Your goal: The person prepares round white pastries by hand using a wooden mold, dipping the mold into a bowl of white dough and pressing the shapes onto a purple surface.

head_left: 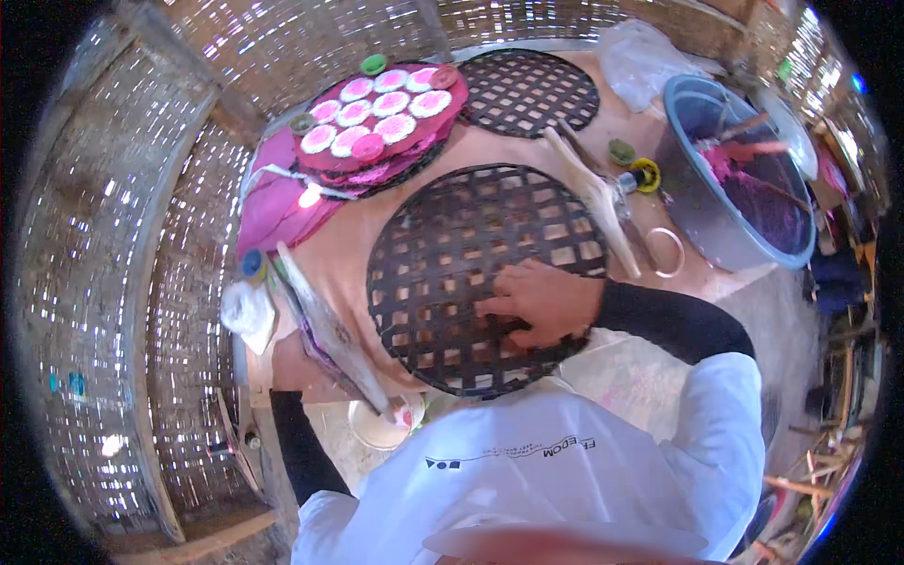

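My right hand [551,303] lies palm down on a round dark lattice-woven tray [452,212], its fingers spread over the right half. The tray sits at the table's near edge, with openings between its strips. My left forearm [294,438], in a black sleeve, reaches the table's front left corner. The left hand's fingers cannot be made out there against the brownish surface. A pale, tapered wooden piece [330,330] lies slanted between that corner and the tray. Another forked pale wooden piece [598,198] lies to the tray's right.
Several white-rimmed pink discs [393,104] rest on a dark pink stack at the far left. Behind stands another lattice tray [527,89]. To the right are a large blue tub [692,212], a yellow ring [647,174] and a clear plastic bag [643,66]. Woven walls surround the table.
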The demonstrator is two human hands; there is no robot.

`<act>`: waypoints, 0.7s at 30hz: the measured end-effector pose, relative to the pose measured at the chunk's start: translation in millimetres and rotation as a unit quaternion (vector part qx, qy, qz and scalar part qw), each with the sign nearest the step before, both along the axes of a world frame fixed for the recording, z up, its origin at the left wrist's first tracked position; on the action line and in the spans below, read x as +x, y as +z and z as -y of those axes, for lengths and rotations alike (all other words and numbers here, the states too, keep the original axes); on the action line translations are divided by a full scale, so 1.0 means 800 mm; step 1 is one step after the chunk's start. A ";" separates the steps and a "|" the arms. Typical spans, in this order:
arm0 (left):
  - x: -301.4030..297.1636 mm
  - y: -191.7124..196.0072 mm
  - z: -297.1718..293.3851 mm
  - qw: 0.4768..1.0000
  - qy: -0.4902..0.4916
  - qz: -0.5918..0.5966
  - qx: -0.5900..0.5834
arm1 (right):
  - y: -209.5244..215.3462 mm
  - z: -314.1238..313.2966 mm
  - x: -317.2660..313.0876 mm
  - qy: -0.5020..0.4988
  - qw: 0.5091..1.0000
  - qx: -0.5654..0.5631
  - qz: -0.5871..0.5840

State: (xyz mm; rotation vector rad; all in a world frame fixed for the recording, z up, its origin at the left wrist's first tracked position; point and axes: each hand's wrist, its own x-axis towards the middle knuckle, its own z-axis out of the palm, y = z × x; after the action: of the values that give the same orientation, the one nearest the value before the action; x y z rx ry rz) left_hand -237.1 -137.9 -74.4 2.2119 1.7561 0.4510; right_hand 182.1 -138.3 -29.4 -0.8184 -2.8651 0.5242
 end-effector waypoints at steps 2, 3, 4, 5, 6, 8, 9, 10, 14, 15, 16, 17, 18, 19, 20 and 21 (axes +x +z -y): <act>0.009 0.013 -0.010 0.998 -0.028 -0.020 -0.055 | -0.035 -0.004 -0.002 -0.027 0.999 0.005 -0.022; 0.009 0.016 -0.013 0.993 -0.035 -0.044 -0.108 | -0.048 -0.005 -0.001 -0.032 0.998 0.013 -0.047; -0.009 -0.002 -0.020 0.994 -0.018 -0.030 -0.105 | -0.051 -0.005 0.004 -0.055 0.994 0.020 -0.090; -0.026 -0.018 -0.024 0.994 -0.027 -0.032 -0.101 | -0.052 -0.007 0.014 -0.064 0.994 0.024 -0.091; -0.041 -0.034 -0.027 0.995 -0.028 -0.026 -0.095 | -0.055 -0.012 0.028 -0.172 0.968 0.059 -0.171; -0.036 -0.034 -0.036 0.993 -0.053 -0.013 -0.105 | -0.067 -0.011 0.074 -0.397 0.878 0.152 -0.218; -0.018 -0.020 -0.038 0.992 -0.063 -0.010 -0.105 | -0.076 -0.004 0.101 -0.507 0.816 0.205 -0.185; 0.003 -0.002 -0.035 0.996 -0.075 0.006 -0.057 | -0.072 0.007 0.116 -0.566 0.786 0.215 -0.127; -0.002 0.000 -0.033 0.993 -0.043 -0.103 -0.038 | -0.098 0.018 0.135 -0.658 0.727 0.196 0.013; -0.004 0.002 -0.026 0.977 -0.016 -0.215 -0.012 | -0.102 0.016 0.136 -0.650 0.734 0.197 0.011; -0.010 0.004 -0.020 0.976 0.001 -0.216 -0.013 | -0.105 0.014 0.136 -0.643 0.741 0.193 -0.002; -0.017 0.003 -0.015 0.970 -0.005 -0.244 0.001 | -0.109 0.011 0.138 -0.635 0.749 0.189 -0.015; -0.023 0.005 -0.009 0.962 -0.007 -0.273 0.012 | -0.117 0.009 0.150 -0.621 0.760 0.183 -0.047; -0.003 0.027 -0.009 0.960 -0.007 -0.275 -0.045 | -0.121 0.014 0.162 -0.605 0.763 0.214 -0.075; 0.001 0.045 0.001 0.961 -0.004 -0.277 0.021 | -0.120 0.015 0.159 -0.580 0.771 0.237 -0.119; 0.002 0.054 0.009 0.957 0.000 -0.277 0.088 | -0.094 0.019 0.138 -0.628 0.758 0.157 -0.080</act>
State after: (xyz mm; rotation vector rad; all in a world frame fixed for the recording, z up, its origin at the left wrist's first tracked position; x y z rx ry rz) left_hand -235.5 -145.2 -31.6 2.6506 2.0399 -0.0328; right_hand 292.6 -153.5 -104.3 -2.0894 -1.5331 -0.0871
